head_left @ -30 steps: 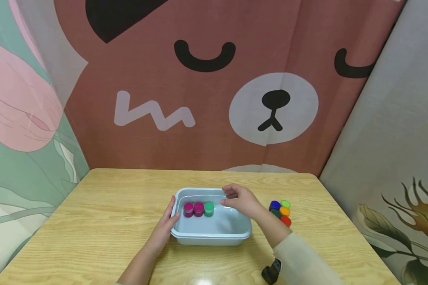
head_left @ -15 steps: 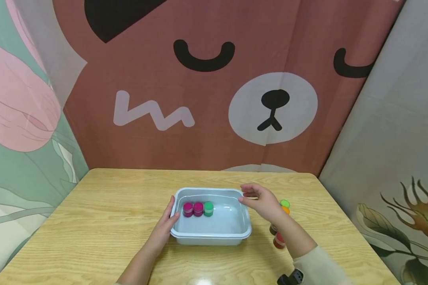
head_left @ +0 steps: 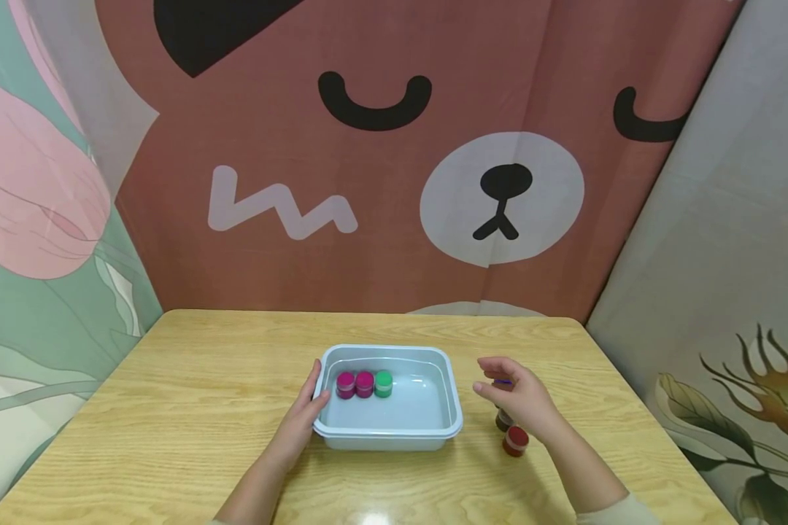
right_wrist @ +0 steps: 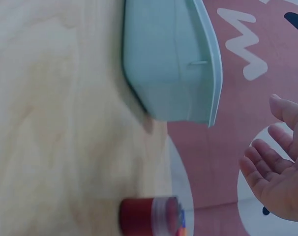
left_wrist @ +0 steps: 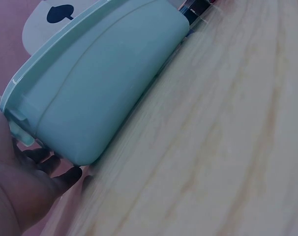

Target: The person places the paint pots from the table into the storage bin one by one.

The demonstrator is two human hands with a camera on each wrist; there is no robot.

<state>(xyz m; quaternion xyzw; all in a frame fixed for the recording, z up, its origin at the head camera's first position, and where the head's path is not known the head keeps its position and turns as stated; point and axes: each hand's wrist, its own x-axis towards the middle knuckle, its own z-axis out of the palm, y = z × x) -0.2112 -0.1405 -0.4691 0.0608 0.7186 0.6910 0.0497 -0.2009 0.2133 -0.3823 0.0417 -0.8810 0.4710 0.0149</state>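
My left hand grips the left end of a pale blue plastic tub, thumb over the rim and fingers against the outer wall. Inside the tub, two magenta jars and a green jar stand in a row toward the left. Right of the tub, my right hand hovers over a group of small jars, holding nothing, its fingers loosely bent and the thumb apart. A red-lidded jar and a dark jar show below it; a bit of a blue lid peeks between thumb and fingers. Other jars are hidden behind the hand.
A wood-grain table carries everything. Behind it hangs a curtain with a bear print, and a grey floral curtain borders the right side.
My right hand has moved right from over the tub to above the jars, now covering the lime and orange ones. My left hand, the tub and the jars inside have stayed put.
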